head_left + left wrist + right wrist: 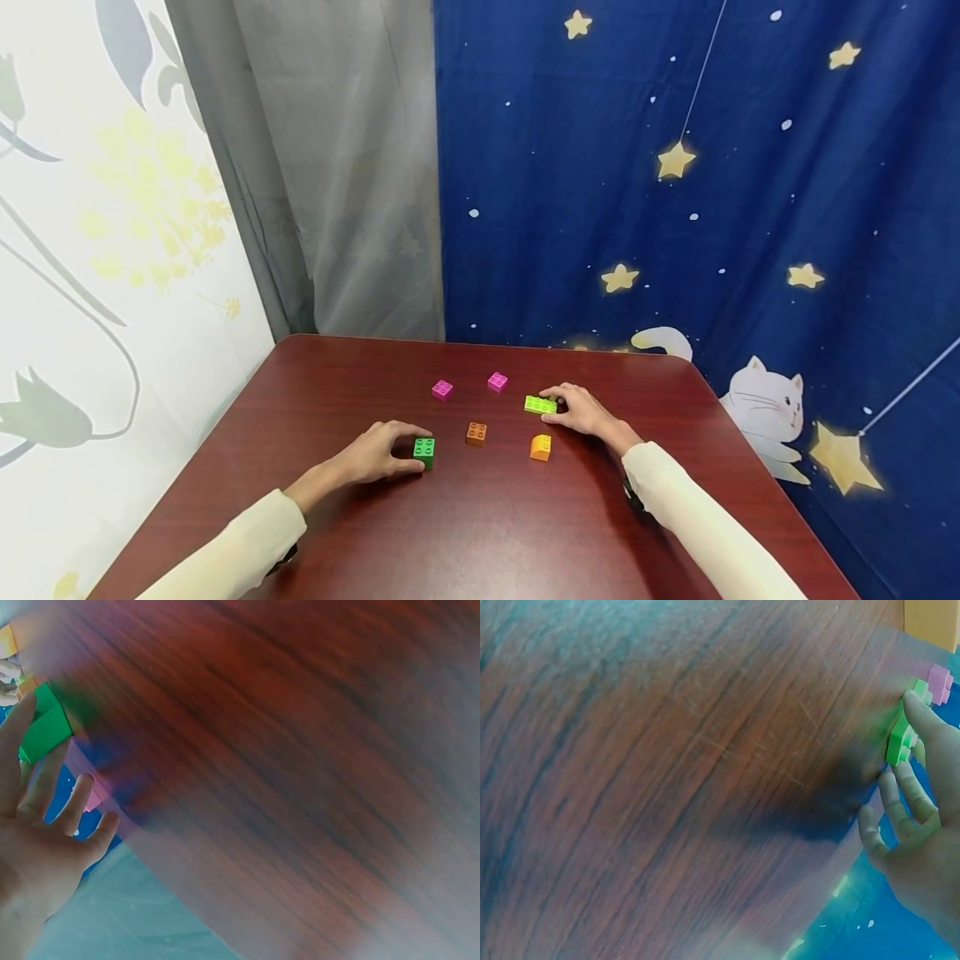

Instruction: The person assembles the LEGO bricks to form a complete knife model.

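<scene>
My left hand (377,454) pinches a green building block (423,450) between thumb and finger at the middle of the table. The same green block (49,727) shows between the fingers in the left wrist view. Further right and back, my right hand (577,408) holds the right end of a long lime-green block (540,405), thumb on the near side and fingers behind. In the right wrist view the lime-green block (898,741) lies at the thumb and fingertips, with its studs facing away from the palm.
Between the hands lie a brown block (476,432) and a yellow-orange block with a curved top (541,447). Two pink blocks, one left (442,389) and one right (497,382), sit farther back on the dark red table (480,533). Curtains (555,208) hang behind its far edge.
</scene>
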Demonstrator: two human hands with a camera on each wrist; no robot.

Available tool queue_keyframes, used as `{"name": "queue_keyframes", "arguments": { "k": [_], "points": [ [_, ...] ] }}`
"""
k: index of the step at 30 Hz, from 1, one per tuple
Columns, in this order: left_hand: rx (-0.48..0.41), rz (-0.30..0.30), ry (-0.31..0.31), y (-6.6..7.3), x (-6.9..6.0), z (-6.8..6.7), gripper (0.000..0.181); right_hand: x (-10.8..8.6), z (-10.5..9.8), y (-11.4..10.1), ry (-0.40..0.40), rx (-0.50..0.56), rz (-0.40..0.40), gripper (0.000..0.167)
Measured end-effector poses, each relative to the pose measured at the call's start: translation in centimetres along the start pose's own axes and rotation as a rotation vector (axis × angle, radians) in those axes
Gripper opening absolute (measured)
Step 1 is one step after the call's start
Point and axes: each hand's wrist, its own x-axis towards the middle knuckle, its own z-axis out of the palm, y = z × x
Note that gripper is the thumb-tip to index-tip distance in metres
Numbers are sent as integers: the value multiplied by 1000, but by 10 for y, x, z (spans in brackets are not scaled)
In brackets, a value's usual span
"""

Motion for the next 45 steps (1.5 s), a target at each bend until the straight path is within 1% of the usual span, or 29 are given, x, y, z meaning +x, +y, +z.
{"name": "queue_keyframes", "arguments": {
  "k": [6,13,19,22,27,36,43,45],
  "points": [
    [-20,1,8,1,2,2,48,2,3,0,11,-7,6,48],
    [-54,4,7,1,4,5,44,2,4,1,42,32,4,39],
    [-22,12,29,0,4,6,35,3,3,0,36,73,35,35],
    [-9,13,38,0,5,6,35,4,0,-2,31,83,34,35],
    [-10,7,39,0,5,6,34,6,-4,-5,49,73,17,36],
    [-27,-3,38,-2,5,7,32,6,-13,-14,50,84,-25,34],
    [-28,-4,59,-2,7,7,33,6,-20,-25,57,91,-65,34],
    [-27,-13,62,-2,7,7,34,5,-23,-29,56,102,-78,34]
  ]
}}
